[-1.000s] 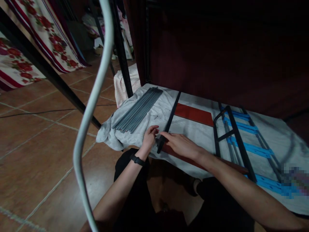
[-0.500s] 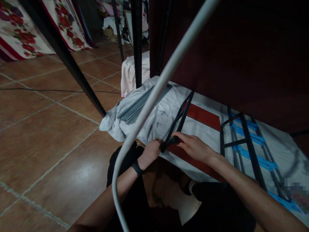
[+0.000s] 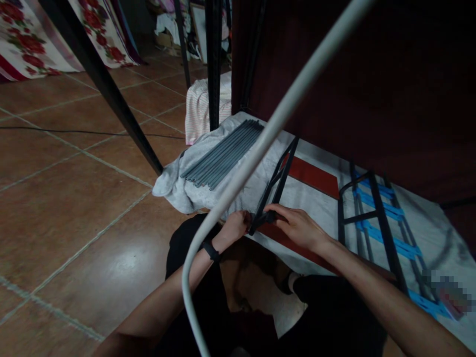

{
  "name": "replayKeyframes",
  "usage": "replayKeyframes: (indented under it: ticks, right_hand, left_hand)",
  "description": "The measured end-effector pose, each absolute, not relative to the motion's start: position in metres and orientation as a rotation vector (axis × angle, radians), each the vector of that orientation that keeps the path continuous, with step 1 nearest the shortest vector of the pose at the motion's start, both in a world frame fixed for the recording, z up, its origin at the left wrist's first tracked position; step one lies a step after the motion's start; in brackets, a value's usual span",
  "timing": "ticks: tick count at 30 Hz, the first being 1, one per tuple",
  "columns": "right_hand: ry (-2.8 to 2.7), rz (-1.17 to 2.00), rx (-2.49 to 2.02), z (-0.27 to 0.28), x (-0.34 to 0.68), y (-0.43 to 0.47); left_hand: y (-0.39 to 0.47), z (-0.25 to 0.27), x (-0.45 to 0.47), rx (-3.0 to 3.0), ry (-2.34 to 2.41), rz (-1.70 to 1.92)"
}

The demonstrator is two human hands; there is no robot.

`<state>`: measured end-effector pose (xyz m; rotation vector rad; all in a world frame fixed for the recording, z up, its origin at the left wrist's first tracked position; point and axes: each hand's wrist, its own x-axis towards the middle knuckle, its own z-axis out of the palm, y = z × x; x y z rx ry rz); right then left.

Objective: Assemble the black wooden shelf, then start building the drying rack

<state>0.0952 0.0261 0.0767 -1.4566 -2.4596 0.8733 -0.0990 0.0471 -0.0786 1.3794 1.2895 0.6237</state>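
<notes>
A black metal frame (image 3: pixel 283 178) stands on a grey cloth, its near corner between my two hands. With bent fingers, my right hand (image 3: pixel 303 229) grips the black tube end of this frame. My left hand (image 3: pixel 233 230), a dark band at its wrist, is closed at the frame's near corner. Whatever its fingertips pinch is too small or hidden to make out. Red boards (image 3: pixel 314 176) lie beside the frame, one partly under my right forearm. A second black frame (image 3: pixel 383 228) is farther right.
Grey rods (image 3: pixel 226 156) lie bundled on the cloth (image 3: pixel 169 183). Blue plastic pieces (image 3: pixel 403 243) with dark bars are at the right. A pale curved tube (image 3: pixel 275 129) crosses close to the camera. Dark posts (image 3: pixel 111 94) rise at the left, and a dark red panel (image 3: pixel 353 99) stands behind.
The view has shifted slightly, and the pale tube appears farther right, uncovering more of the grey rods. Both hands keep nearly the same place at the frame's corner.
</notes>
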Motion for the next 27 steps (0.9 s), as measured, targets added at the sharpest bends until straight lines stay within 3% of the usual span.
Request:
replayKeyframes:
  ticks: [9, 16, 22, 27]
  right_hand:
    - [-2.425, 0.853, -1.444, 0.073, 0.101, 0.026]
    - [-2.43, 0.884, -1.404, 0.073, 0.097, 0.025]
    - [-2.43, 0.872, -1.392, 0.073, 0.096, 0.024]
    - [-2.423, 0.855, -1.375, 0.073, 0.096, 0.023]
  left_hand:
    - [0.046, -0.079, -0.095, 1.137, 1.21, 0.648]
    - [0.04, -0.078, -0.095, 1.438, 1.292, 0.729]
    - [0.039, -0.084, -0.096, 1.157, 1.218, 0.667]
    - [0.034, -0.08, -0.099, 1.499, 1.282, 0.784]
